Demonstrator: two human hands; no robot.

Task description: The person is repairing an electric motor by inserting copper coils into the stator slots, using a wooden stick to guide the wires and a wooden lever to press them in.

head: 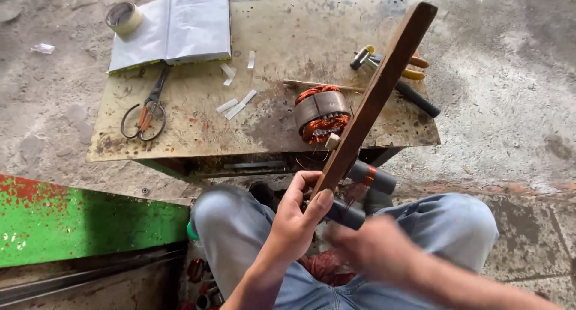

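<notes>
at the far left a green painted metal beam (78, 226), chipped with red, runs beside the person's knee. on the low rusty table (198, 130), from the left: a roll of tape (123, 17) at the corner, touching an open book (173, 31); below the book, a pair of scissors (145, 111) with orange-lined handles; then a few cut strips of white tape (236, 104) near the middle. further right stands a motor stator (321, 113) with copper windings, close to the table's front edge, and behind it a cluster of pliers and a dark-handled tool (402, 76) at the right rim. the left hand (297, 217) is clenched around the lower end of a long wooden stick (375, 97), which rises tilted up and to the right, crossing in front of the stator. the right hand (375, 250) is blurred just right of the left; i cannot tell whether it grasps anything. both hover over the lap in blue jeans (456, 226).
</notes>
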